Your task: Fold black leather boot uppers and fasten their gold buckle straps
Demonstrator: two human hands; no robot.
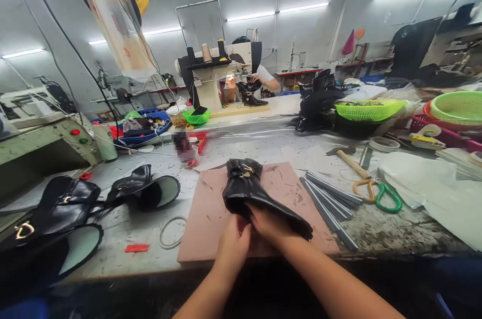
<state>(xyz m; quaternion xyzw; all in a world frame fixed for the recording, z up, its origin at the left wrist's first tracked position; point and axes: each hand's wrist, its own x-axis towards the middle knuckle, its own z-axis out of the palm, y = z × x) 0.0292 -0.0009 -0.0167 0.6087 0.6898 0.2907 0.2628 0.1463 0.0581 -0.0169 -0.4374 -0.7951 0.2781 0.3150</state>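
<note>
A black leather boot upper [241, 188] with a strap and gold buckle lies on its side across a pinkish-brown board [203, 218]. My left hand [234, 238] is closed at the upper's near edge, thumb and fingers pinching there. My right hand [269, 223] grips that same edge just to the right, its fingertips partly hidden in the upper's opening. Left of the board, more black boot uppers [75, 198] with gold buckles lie on the table, their pale linings showing.
Right of the board lie grey-and-white strips [331, 203], green-and-orange-handled scissors [387, 198] and a hammer [352, 163]. A ring [171, 233] and a red piece [136, 248] are at left. Across the table, a person [265, 78] works at a sewing machine [211, 73]. Baskets [371, 110] stand at right.
</note>
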